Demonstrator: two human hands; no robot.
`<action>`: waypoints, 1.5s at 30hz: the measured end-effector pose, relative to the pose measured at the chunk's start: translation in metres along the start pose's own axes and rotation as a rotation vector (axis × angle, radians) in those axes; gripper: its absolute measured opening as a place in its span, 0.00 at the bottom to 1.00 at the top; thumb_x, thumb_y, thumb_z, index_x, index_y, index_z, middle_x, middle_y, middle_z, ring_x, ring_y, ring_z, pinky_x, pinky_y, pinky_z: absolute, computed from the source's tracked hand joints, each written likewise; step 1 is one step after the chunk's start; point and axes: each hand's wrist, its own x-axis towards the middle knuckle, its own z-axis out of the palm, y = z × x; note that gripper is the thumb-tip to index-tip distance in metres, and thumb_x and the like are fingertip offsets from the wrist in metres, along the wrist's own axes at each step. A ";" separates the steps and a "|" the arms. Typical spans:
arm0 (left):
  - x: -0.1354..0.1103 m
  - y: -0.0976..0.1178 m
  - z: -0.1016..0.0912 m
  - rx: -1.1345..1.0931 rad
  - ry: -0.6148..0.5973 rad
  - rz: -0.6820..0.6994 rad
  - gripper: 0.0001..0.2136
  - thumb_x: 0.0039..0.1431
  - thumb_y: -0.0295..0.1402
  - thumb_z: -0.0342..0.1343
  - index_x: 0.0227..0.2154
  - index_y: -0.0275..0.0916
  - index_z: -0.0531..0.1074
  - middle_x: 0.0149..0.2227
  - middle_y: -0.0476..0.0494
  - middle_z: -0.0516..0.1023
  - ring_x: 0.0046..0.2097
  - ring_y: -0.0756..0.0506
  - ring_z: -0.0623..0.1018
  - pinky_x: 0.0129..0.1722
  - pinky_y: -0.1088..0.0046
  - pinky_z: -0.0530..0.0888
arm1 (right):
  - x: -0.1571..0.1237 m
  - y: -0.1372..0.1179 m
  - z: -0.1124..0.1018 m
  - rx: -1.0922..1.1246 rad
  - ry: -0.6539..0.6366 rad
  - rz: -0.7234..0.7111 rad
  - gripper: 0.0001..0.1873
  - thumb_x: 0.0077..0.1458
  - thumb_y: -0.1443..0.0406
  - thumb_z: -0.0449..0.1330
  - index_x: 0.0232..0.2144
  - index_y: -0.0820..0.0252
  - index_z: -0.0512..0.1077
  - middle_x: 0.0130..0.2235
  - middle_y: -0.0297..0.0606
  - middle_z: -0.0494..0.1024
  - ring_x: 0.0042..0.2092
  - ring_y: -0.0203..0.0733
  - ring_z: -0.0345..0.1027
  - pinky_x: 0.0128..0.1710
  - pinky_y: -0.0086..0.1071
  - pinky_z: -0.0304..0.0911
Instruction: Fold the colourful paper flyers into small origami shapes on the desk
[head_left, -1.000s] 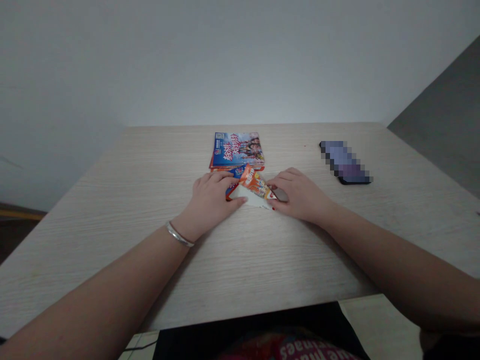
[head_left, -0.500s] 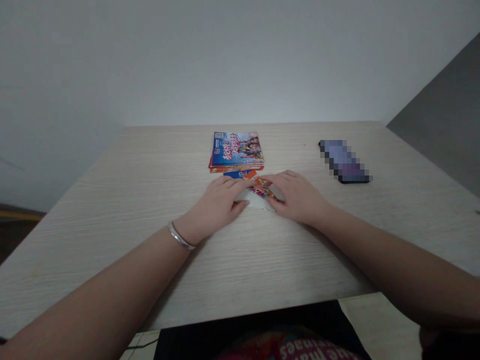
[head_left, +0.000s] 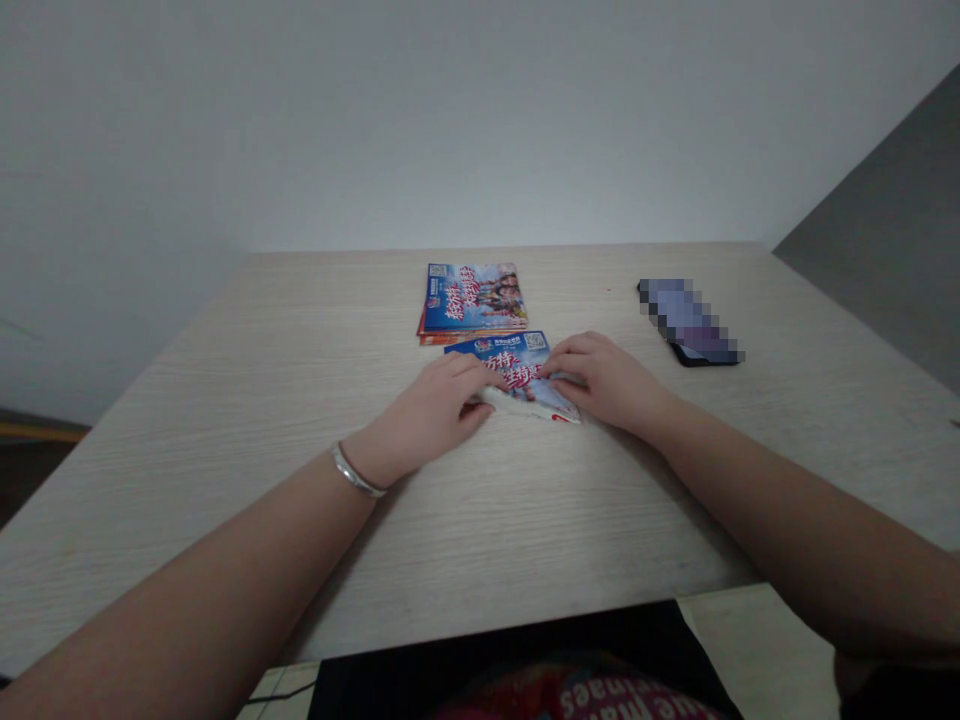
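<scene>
On the pale table [head_left: 480, 520], with twelve o'clock pointing toward the wall [head_left: 480, 130], a blue printed leaflet [head_left: 521, 372] is lying at the dial's centre between both hands, its QR code sitting near one o'clock and its near edge showing a creased white strip at six. From about eight o'clock the left hand [head_left: 435, 410] is grasping the leaflet's near-left part, fingers pressing on top and thumb resting by the white strip; a silver bracelet [head_left: 358, 472] is circling that wrist. At three o'clock the right hand [head_left: 611, 385] is touching the leaflet with bent fingers; whether it is pinching, I cannot tell. A leaflet stack [head_left: 476, 300] is lying just beyond, at eleven, and a pixelated phone [head_left: 690, 322] is resting between two and three.
</scene>
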 end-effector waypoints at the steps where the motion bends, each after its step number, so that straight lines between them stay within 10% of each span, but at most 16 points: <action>1: 0.000 0.001 -0.002 -0.022 -0.049 0.062 0.10 0.64 0.28 0.50 0.44 0.41 0.73 0.44 0.43 0.75 0.50 0.43 0.73 0.53 0.61 0.70 | -0.002 0.001 -0.001 -0.003 -0.020 -0.031 0.13 0.58 0.64 0.60 0.45 0.56 0.78 0.49 0.43 0.77 0.53 0.48 0.67 0.56 0.46 0.61; 4: 0.001 0.005 -0.012 -0.090 -0.165 0.206 0.10 0.66 0.35 0.51 0.43 0.43 0.77 0.45 0.43 0.77 0.51 0.44 0.73 0.55 0.62 0.69 | -0.006 0.007 -0.003 -0.006 -0.059 -0.094 0.23 0.55 0.58 0.64 0.53 0.57 0.74 0.56 0.45 0.74 0.60 0.52 0.62 0.62 0.50 0.56; 11: -0.002 -0.005 -0.008 -0.008 -0.077 0.079 0.13 0.67 0.36 0.49 0.46 0.40 0.76 0.51 0.40 0.77 0.55 0.42 0.74 0.59 0.57 0.68 | -0.011 0.020 0.002 -0.075 -0.164 -0.081 0.43 0.49 0.46 0.65 0.63 0.56 0.63 0.67 0.46 0.60 0.69 0.61 0.45 0.66 0.59 0.46; 17: -0.009 -0.018 -0.001 0.303 -0.150 -0.164 0.35 0.60 0.54 0.53 0.64 0.38 0.60 0.69 0.32 0.55 0.68 0.31 0.57 0.65 0.46 0.55 | -0.013 0.020 0.001 -0.086 -0.186 -0.065 0.38 0.54 0.47 0.63 0.63 0.52 0.64 0.70 0.45 0.54 0.71 0.60 0.39 0.66 0.58 0.45; 23: -0.008 -0.007 -0.008 0.377 -0.126 -0.180 0.33 0.60 0.56 0.50 0.62 0.41 0.63 0.66 0.33 0.60 0.64 0.30 0.62 0.61 0.47 0.62 | -0.012 0.018 0.000 -0.110 -0.061 0.061 0.39 0.55 0.53 0.63 0.62 0.67 0.63 0.64 0.55 0.64 0.68 0.59 0.51 0.66 0.55 0.49; 30: -0.004 0.000 -0.009 0.348 -0.071 -0.212 0.24 0.62 0.48 0.53 0.57 0.42 0.68 0.54 0.37 0.71 0.55 0.33 0.70 0.55 0.51 0.68 | -0.005 0.006 -0.004 0.036 0.045 0.117 0.03 0.52 0.65 0.63 0.28 0.58 0.73 0.49 0.45 0.78 0.54 0.51 0.69 0.56 0.49 0.60; 37: -0.004 -0.001 -0.005 0.239 0.141 -0.212 0.42 0.49 0.52 0.65 0.63 0.40 0.58 0.65 0.30 0.56 0.64 0.28 0.61 0.63 0.46 0.61 | -0.003 0.002 -0.005 0.401 0.175 0.404 0.04 0.53 0.64 0.60 0.29 0.55 0.68 0.27 0.32 0.74 0.29 0.39 0.67 0.30 0.33 0.61; 45: -0.001 0.001 0.001 -0.175 0.323 -0.238 0.24 0.56 0.30 0.61 0.55 0.44 0.61 0.51 0.41 0.69 0.48 0.43 0.74 0.47 0.61 0.77 | 0.003 0.004 0.004 0.852 0.395 0.501 0.15 0.47 0.62 0.65 0.38 0.53 0.67 0.30 0.30 0.75 0.28 0.36 0.67 0.26 0.32 0.63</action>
